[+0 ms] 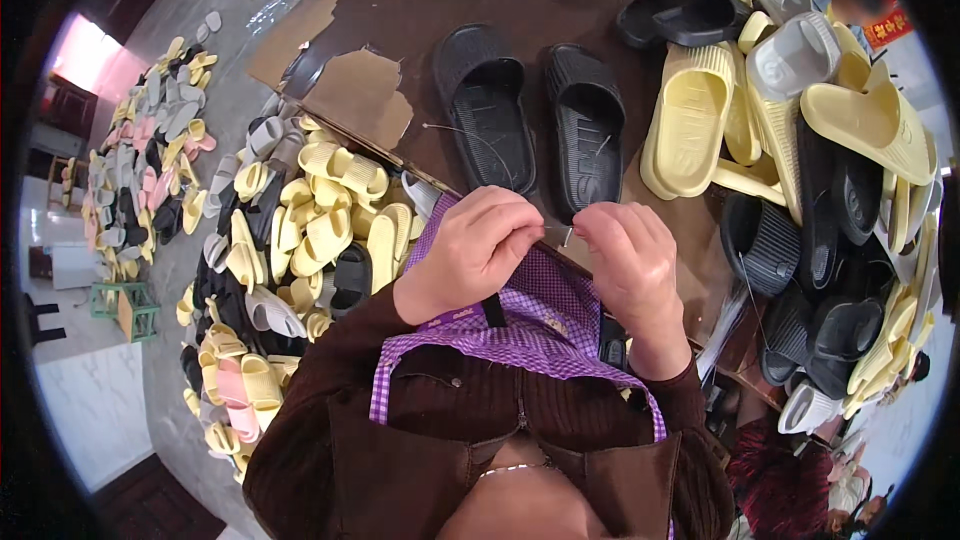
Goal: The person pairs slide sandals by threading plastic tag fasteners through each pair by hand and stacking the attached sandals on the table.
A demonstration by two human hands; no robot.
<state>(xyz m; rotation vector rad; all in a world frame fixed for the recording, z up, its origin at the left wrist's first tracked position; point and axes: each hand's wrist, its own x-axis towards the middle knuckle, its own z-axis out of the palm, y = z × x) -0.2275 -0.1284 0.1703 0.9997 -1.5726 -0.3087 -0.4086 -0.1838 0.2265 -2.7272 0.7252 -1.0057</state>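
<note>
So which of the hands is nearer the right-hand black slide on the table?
Right. The right hand sits just below the black slide's heel; the left hand is further left, under its twin.

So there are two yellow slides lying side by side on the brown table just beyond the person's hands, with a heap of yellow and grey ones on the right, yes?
Not quite: the head view shows that the two slides side by side on the brown table, just beyond the hands, left hand and right hand, are black, not yellow. The heap of yellow and grey ones on the right is as you say.

Yellow slides [690,115] and grey slides [795,55] pile on the table [420,0]; mixed slides [300,230] cover the floor [215,0].
</note>
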